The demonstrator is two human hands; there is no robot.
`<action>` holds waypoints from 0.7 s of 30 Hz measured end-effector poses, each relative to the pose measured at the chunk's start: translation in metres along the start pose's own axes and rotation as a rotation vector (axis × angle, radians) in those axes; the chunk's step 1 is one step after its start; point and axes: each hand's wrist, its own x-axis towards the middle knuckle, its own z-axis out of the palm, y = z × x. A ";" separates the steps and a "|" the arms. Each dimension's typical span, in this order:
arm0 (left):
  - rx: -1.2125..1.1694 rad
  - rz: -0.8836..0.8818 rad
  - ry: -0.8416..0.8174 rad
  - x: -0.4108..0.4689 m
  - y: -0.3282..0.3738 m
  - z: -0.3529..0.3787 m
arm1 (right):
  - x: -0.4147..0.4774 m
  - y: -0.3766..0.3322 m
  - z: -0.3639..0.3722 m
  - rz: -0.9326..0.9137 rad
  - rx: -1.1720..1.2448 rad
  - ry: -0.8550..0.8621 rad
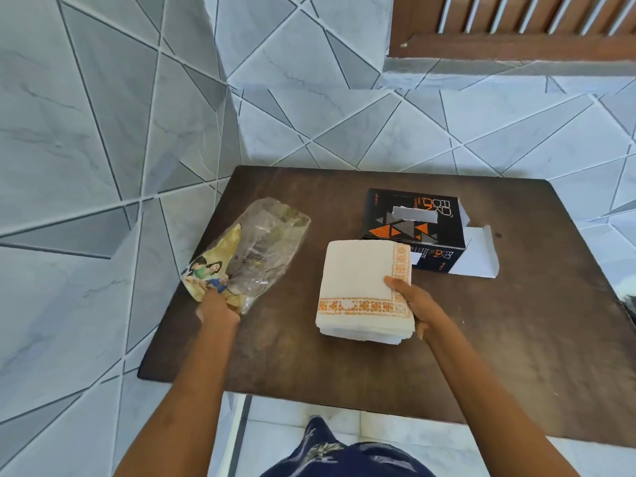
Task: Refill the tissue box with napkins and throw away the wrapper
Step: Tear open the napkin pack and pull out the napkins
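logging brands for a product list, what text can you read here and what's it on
"BOX ON", as best it reads: large stylised letters atop the black tissue box, seen sideways.
Smaller logo and fine print on the box's near side: too blurred to read.
Plastic wrapper: printed picture, no legible words.
Napkin stack: orange border pattern, no text.

Stacked napkins (364,287) beside black tissue box (413,223), clear wrapper (258,249) apart
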 end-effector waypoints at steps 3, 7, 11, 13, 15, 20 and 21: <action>-0.116 -0.053 -0.192 -0.009 -0.011 0.012 | -0.002 0.005 -0.001 0.010 -0.010 0.005; 0.037 -0.112 -0.239 -0.009 -0.019 0.007 | -0.005 0.010 -0.001 0.010 0.005 0.001; 0.152 -0.171 -0.299 -0.009 -0.026 0.003 | -0.006 0.014 0.000 0.012 0.026 0.008; 0.174 -0.188 -0.342 -0.012 -0.029 0.001 | -0.009 0.015 0.002 0.016 0.042 0.003; 0.198 -0.184 -0.386 -0.017 -0.031 -0.002 | -0.011 0.015 0.004 0.018 0.050 0.002; 0.528 -0.034 -0.391 -0.037 -0.041 -0.004 | -0.012 0.015 0.012 0.030 0.077 -0.018; 0.599 -0.012 -0.441 -0.043 -0.043 -0.001 | -0.013 0.014 0.012 0.038 0.096 -0.034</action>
